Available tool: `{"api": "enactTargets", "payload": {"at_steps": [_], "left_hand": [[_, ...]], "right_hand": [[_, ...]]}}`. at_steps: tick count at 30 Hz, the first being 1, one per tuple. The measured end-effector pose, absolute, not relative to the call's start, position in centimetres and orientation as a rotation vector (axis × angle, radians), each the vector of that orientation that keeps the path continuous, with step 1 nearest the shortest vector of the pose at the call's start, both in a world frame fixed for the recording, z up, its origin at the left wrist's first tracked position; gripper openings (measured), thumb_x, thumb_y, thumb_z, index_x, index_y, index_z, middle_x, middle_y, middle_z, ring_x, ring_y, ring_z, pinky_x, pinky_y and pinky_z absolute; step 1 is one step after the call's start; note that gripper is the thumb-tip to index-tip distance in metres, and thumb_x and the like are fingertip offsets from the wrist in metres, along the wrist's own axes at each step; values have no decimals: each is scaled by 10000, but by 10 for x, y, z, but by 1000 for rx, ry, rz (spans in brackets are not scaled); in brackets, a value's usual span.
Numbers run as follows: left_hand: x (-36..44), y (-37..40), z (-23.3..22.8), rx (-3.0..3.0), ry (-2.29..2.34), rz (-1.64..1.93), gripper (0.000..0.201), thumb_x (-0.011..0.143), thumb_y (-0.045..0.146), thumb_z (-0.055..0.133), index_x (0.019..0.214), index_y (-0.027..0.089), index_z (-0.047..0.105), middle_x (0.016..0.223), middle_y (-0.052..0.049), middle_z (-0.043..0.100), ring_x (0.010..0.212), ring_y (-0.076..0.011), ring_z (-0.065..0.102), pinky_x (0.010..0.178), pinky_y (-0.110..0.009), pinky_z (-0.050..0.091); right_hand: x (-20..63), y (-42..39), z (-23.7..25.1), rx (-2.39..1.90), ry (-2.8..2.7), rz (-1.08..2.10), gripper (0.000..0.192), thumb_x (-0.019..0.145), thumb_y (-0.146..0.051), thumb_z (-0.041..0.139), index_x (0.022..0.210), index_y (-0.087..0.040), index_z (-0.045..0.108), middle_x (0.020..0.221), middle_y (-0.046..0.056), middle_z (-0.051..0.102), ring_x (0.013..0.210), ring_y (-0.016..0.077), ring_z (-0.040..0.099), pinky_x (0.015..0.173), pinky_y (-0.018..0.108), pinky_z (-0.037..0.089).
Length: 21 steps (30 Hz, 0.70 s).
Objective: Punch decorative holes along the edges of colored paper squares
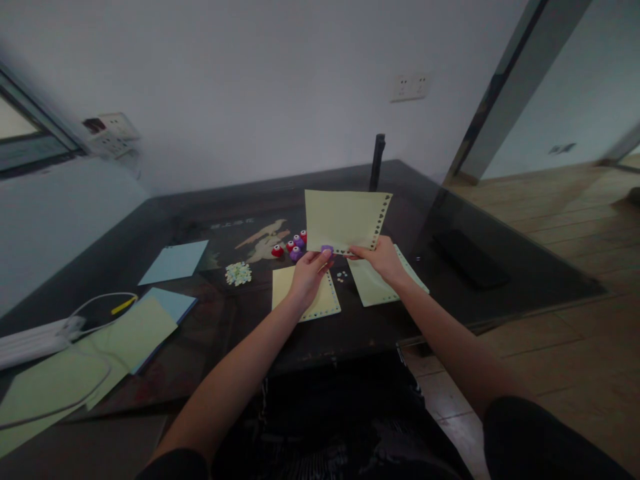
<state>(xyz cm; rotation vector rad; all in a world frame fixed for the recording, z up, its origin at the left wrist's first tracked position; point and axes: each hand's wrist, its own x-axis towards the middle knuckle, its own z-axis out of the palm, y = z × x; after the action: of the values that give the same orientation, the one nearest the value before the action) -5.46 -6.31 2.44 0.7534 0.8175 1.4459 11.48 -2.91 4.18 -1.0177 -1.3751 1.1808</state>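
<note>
Both forearms bare, reaching fwd from bottom of view, converging over the tabletop (150, 220). Left hand (309, 272) just above tabletop near its front-middle, fingers curled, thumb and fingertips pinched shut. Right hand (383, 257) just beside it, to the right, same height, palm down, fingers closed in a pinch pointing toward the left hand. Wrists straight, elbows bent low near the tabletop's front edge.

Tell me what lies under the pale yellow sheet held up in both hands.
Below the pale yellow punched sheet lie two yellow sheets on the dark table, with punched scraps between. The hands cover parts of both.
</note>
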Motion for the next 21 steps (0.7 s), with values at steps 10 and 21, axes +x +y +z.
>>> {"api": "enactTargets", "payload": {"at_steps": [10, 21], "left_hand": [[-54, -64, 25, 754, 824, 1436, 241, 617, 288, 793, 745, 160, 633, 817, -18, 664, 804, -129, 604, 804, -283, 416], [-54, -66, 28, 757, 835, 1432, 260, 600, 307, 810, 710, 158, 628, 799, -13, 656, 791, -121, 593, 789, -278, 414]], "right_hand": [[115, -27, 40, -1026, -1383, 1175, 378, 572, -383, 780, 863, -157, 697, 850, 89, 730, 709, 249, 699, 751, 436, 590], [115, -29, 43, -1019, -1386, 1174, 326, 593, -345, 767, 843, -150, 691, 857, 97, 727, 711, 241, 698, 753, 420, 587]]}}
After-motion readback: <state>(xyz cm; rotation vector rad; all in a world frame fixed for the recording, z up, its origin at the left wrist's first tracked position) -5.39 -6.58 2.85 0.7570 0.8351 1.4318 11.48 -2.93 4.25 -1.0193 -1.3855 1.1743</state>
